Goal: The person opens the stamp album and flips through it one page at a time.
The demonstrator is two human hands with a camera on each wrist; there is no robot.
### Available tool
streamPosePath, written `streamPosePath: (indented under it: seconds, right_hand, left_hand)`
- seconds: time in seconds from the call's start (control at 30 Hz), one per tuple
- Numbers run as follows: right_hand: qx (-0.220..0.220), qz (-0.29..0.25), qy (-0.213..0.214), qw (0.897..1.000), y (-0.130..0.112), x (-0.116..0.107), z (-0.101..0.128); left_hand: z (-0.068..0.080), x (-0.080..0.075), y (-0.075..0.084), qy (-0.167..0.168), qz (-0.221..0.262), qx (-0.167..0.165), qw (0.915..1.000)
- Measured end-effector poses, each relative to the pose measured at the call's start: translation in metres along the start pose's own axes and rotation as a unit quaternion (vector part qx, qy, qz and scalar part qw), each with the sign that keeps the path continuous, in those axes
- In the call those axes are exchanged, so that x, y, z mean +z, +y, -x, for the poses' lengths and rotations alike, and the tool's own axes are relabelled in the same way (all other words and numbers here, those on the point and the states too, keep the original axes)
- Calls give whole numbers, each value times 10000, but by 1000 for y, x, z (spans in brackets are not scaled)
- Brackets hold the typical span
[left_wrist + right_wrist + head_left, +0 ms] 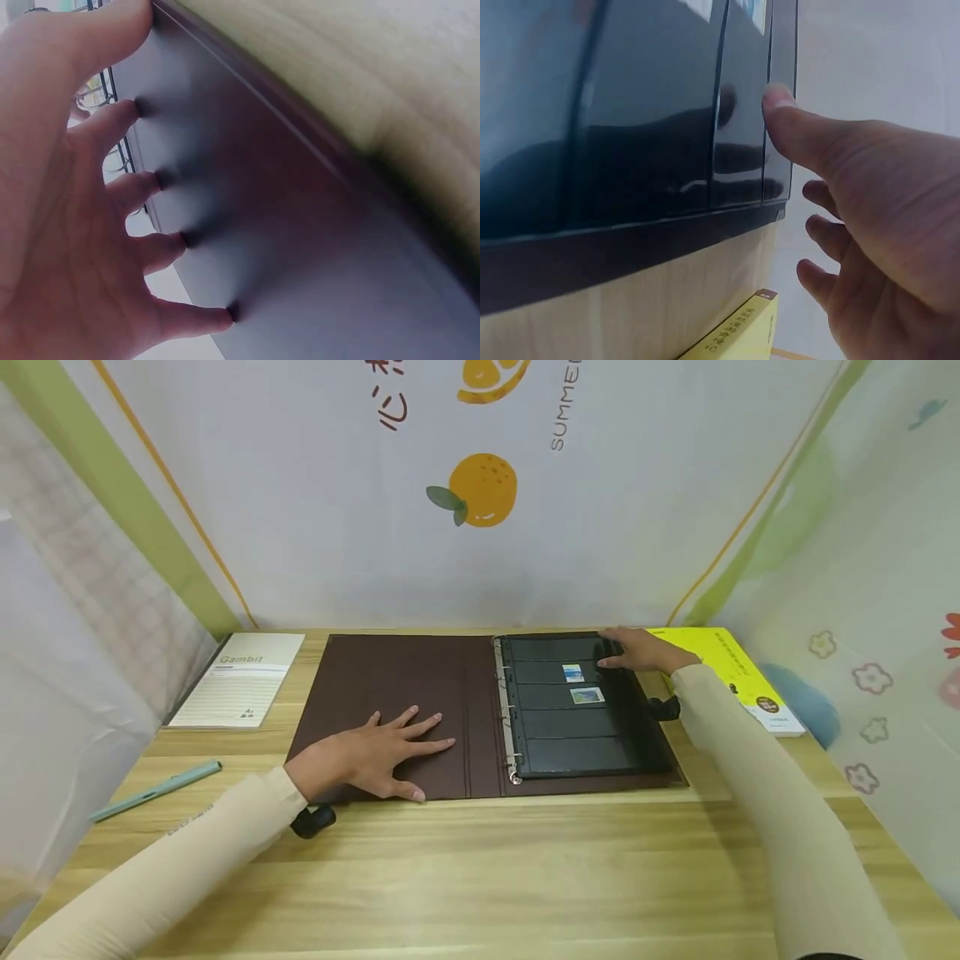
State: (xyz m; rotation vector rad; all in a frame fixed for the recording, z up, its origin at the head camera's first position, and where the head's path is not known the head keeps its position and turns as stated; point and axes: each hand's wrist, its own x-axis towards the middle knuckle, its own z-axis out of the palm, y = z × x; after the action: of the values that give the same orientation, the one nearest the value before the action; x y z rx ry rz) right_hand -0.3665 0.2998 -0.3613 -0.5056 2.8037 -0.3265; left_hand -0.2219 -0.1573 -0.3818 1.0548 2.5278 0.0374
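Note:
A dark brown ring binder [397, 672] lies spread flat on the table. Black pocket pages [573, 753] sit on its metal rings [511, 727]. Two small stamps, one mostly blue [573, 673] and one greenish [587, 695], show in the upper pockets. My left hand [371, 756] has its fingers spread, and its fingertips [217, 319] rest on the inside of the left cover. At the top right corner of the pages is my right hand [641, 650]. Its thumb [799, 131] lies over the page edge, while the other fingers stay beyond the edge, pinching nothing visible.
A white notebook marked Gambit [240, 685] lies at the back left, with a teal pen [157, 790] in front of it. On the right, a yellow book [731, 677] lies partly behind the right forearm. White printed cloth [337, 527] hangs behind the table.

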Motion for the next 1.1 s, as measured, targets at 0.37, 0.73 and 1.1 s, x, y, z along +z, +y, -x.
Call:
streamPosePath:
  seconds: [0.37, 0.73, 1.1]
  right_hand:
    - [167, -95, -241, 9995, 13, 8, -9]
    - [-86, -156, 102, 9998, 5, -1, -16]
    - [-258, -1566, 1063, 9816, 8, -8, -19]
  left_hand:
    - [0, 10, 2, -54, 188, 7, 9998]
    - [1, 8, -3, -19, 224, 21, 9997]
    - [0, 7, -6, 19, 213, 45, 9998]
